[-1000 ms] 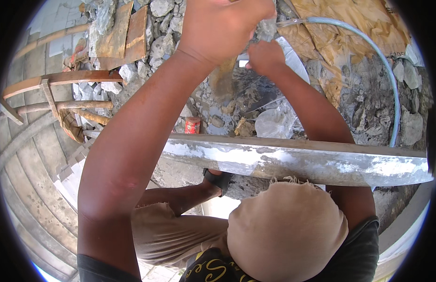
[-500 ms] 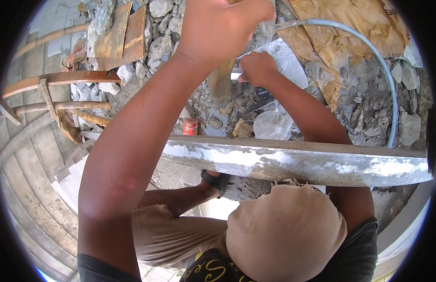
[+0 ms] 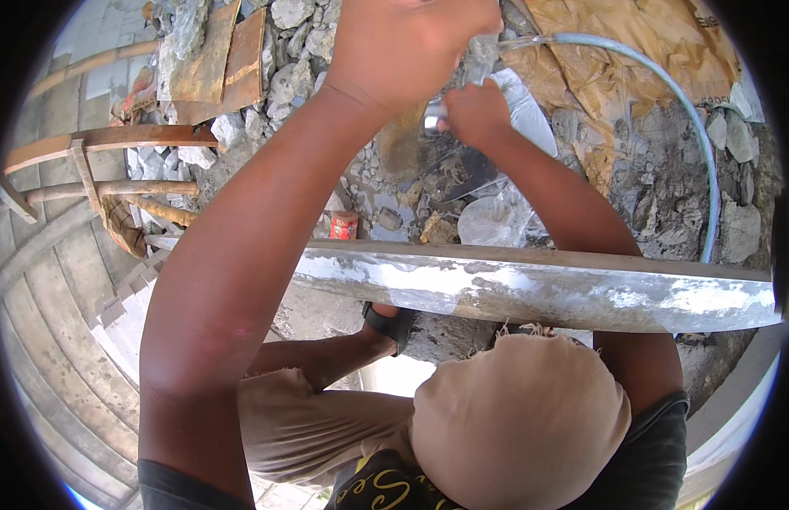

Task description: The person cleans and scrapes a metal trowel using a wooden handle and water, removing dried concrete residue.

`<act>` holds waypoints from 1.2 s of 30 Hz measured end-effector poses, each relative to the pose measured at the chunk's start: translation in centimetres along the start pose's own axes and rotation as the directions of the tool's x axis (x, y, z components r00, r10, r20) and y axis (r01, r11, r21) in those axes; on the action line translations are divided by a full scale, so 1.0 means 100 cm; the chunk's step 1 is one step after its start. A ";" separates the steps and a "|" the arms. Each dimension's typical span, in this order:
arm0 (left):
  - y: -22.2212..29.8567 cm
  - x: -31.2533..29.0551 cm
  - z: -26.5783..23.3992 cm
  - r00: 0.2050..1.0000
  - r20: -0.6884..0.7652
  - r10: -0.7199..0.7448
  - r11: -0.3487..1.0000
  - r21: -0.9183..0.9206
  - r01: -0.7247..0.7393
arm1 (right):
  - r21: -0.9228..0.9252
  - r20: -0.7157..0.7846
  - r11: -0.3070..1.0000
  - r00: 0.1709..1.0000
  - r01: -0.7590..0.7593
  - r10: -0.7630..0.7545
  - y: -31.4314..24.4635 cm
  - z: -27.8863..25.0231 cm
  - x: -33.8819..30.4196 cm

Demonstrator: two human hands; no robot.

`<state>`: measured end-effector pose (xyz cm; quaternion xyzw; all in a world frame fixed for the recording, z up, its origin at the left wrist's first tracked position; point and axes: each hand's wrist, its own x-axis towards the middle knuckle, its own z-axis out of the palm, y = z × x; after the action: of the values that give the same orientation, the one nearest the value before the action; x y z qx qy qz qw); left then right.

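My left hand (image 3: 411, 55) is at the top edge, its fingers curled and partly out of view. What it holds is hidden. Just right of it, below its fingers, hangs a clear, crumpled-looking plastic piece (image 3: 479, 61). A closed fist is what my right hand (image 3: 478, 117) makes, a little lower and to the right. From its left side sticks a shiny metal piece (image 3: 433, 117), whose kind I cannot make out. Below this fist lie a dark flat blade (image 3: 473, 185) and a clear plastic bag (image 3: 496, 223). A white sheet-like piece (image 3: 530, 115) shows behind the fist.
A long, white-smeared beam (image 3: 530, 289) crosses in front of my body. A clear bluish hose (image 3: 683, 102) arcs at the right, beside torn brown paper (image 3: 624, 51). Broken stones (image 3: 288, 85), boards (image 3: 212, 64) and a wooden frame (image 3: 114, 140) lie left. A red can-like item (image 3: 343, 226) sits near the beam.
My right hand has shifted slightly right and up, and the metal piece at it has turned. My left hand has stayed nearly in place, moving slightly right.
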<state>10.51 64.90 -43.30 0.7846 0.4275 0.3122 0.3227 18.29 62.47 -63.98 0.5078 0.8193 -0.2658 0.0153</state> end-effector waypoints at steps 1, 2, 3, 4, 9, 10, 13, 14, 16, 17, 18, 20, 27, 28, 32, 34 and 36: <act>-0.003 0.000 0.000 0.988 0.048 0.149 0.979 0.132 -0.154 | 0.001 -0.029 0.999 0.999 -0.036 0.036 0.004 -0.001 0.003; -0.004 -0.004 0.002 0.988 0.053 0.146 0.980 0.127 -0.152 | 0.015 -0.075 0.998 0.995 -0.068 0.069 0.006 0.004 0.005; -0.001 -0.003 0.004 0.998 0.043 0.048 0.998 0.041 -0.049 | 0.015 -0.079 0.997 0.994 -0.073 0.074 0.003 0.007 0.002; 0.001 -0.002 0.003 0.998 0.038 -0.054 0.998 -0.040 0.055 | 0.030 0.008 0.999 1.000 -0.023 0.023 -0.008 0.008 -0.005; -0.017 0.001 -0.003 0.934 0.075 0.349 0.902 0.242 -0.357 | 0.048 0.024 0.998 0.999 -0.028 0.027 -0.006 0.005 -0.003; -0.015 0.002 -0.003 0.922 0.067 0.382 0.889 0.246 -0.386 | 0.052 0.009 0.997 0.998 -0.060 0.060 -0.005 0.003 -0.002; -0.014 -0.002 -0.004 0.950 0.075 0.303 0.933 0.181 -0.312 | 0.084 0.155 0.996 0.988 0.010 -0.023 -0.004 0.004 -0.007; -0.015 0.001 -0.005 0.949 0.072 0.306 0.932 0.180 -0.314 | 0.080 0.154 0.997 0.988 0.008 -0.021 -0.002 0.002 -0.004; -0.012 0.006 -0.007 0.877 0.178 0.447 0.786 0.391 -0.479 | 0.066 0.016 0.994 0.997 -0.082 0.081 -0.002 0.004 0.006; -0.011 0.005 -0.005 0.877 0.180 0.446 0.786 0.390 -0.480 | 0.068 0.016 0.994 0.997 -0.082 0.081 -0.004 0.009 0.002; -0.010 0.004 -0.004 0.899 0.152 0.412 0.819 0.370 -0.438 | 0.092 0.037 0.996 0.999 -0.021 0.017 -0.009 0.012 -0.001; -0.012 0.000 -0.005 0.917 0.125 0.378 0.848 0.351 -0.397 | 0.116 0.053 0.992 0.997 0.042 -0.048 -0.012 0.012 0.000; -0.020 -0.001 -0.001 0.939 0.110 0.327 0.893 0.288 -0.345 | 0.029 -0.072 0.997 0.994 -0.077 0.079 -0.005 0.018 -0.001; -0.019 0.000 0.000 0.951 0.084 0.297 0.921 0.237 -0.308 | -0.036 -0.178 0.990 0.975 -0.138 0.130 -0.001 0.018 0.004; -0.009 -0.002 0.003 0.987 0.025 -0.160 0.980 -0.116 0.162 | 0.011 -0.143 0.993 0.983 -0.116 0.117 0.006 0.015 -0.001; -0.010 -0.007 0.000 0.961 0.010 -0.278 0.945 -0.179 0.275 | 0.101 -0.039 0.994 0.999 -0.033 0.037 -0.029 0.014 -0.029; -0.016 0.000 -0.004 1.000 0.016 0.007 0.999 0.031 -0.007 | 0.115 0.013 0.993 1.000 -0.008 0.006 -0.020 0.004 -0.038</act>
<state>9.46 65.66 -44.35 0.7936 0.4270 0.3004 0.3126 18.35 58.54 -62.35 0.5090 0.8008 -0.3156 -0.0076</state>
